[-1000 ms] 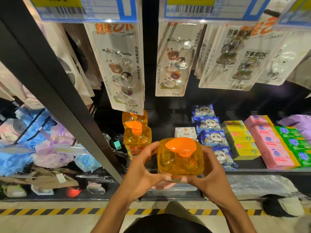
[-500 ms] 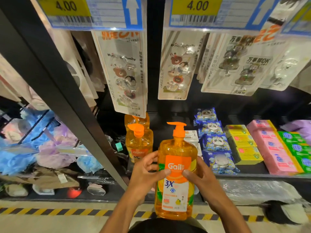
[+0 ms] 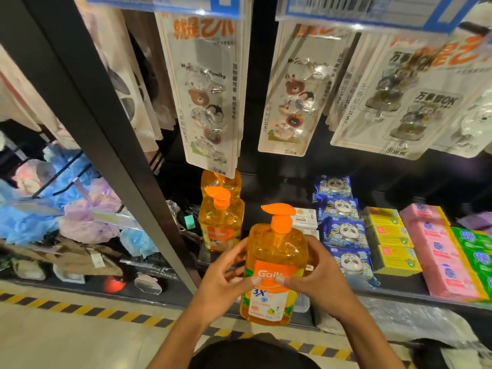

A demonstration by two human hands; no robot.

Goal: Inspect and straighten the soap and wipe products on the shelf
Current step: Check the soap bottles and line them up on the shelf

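Note:
An orange pump bottle of liquid soap (image 3: 274, 251) with a "Gallo 3X" label is upright in front of the shelf, label facing me. My left hand (image 3: 226, 272) grips its left side and my right hand (image 3: 319, 272) grips its right side, thumbs on the label. Two more orange soap bottles (image 3: 221, 217) stand one behind the other on the shelf to the left. Blue panda wipe packs (image 3: 343, 227) lie in a row to the right, then yellow soap boxes (image 3: 391, 241), pink soap bars (image 3: 439, 251) and green soap bars (image 3: 476, 249).
Hook packs (image 3: 210, 102) hang from pegs above the shelf. A black upright post (image 3: 106, 145) slants across on the left, with bath sponges (image 3: 66, 203) behind it. White boxes (image 3: 304, 217) sit behind the held bottle. Yellow-black tape (image 3: 80, 310) marks the floor edge.
The bottle went from tipped with its pump top toward me to upright with the label facing me. Both hands keep hold of it.

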